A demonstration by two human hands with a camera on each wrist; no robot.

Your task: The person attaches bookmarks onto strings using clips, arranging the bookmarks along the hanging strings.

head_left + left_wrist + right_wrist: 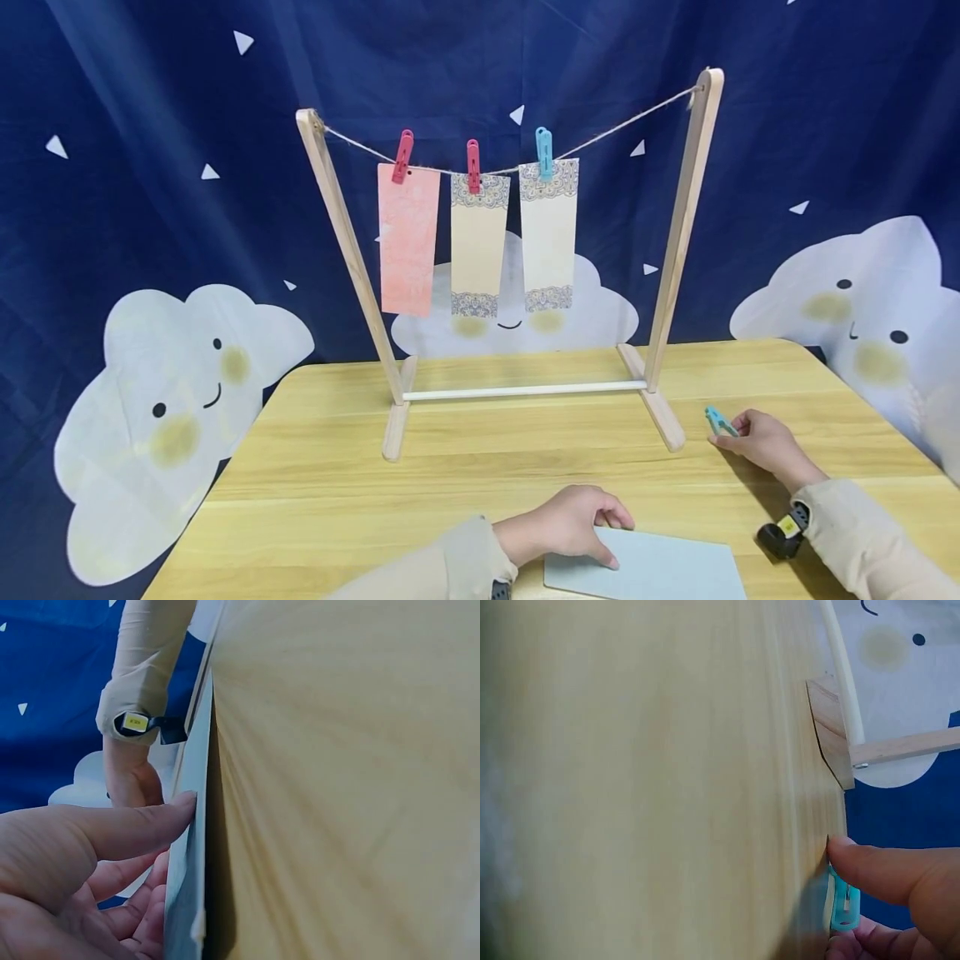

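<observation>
My left hand [562, 523] grips a pale blue card [667, 571] at its left end, near the front of the table. Its thumb lies on the card's upper face and the other fingers are at the far edge, as the left wrist view [187, 870] also shows the card edge-on above a dark shadow. Farther right, my right hand [768, 446] pinches a light blue clothespin [720, 422] between thumb and fingers, low over the table. In the right wrist view the clothespin [845, 904] sits below the thumb; part of the fingers is cut off.
A wooden stand [680, 233] with a string [637, 119] is at the back. From it hang a pink card [408, 242] and a beige card [477, 246] on red clothespins, and a white card [549, 242] on a blue clothespin [544, 154]. Behind is a blue curtain [172, 208].
</observation>
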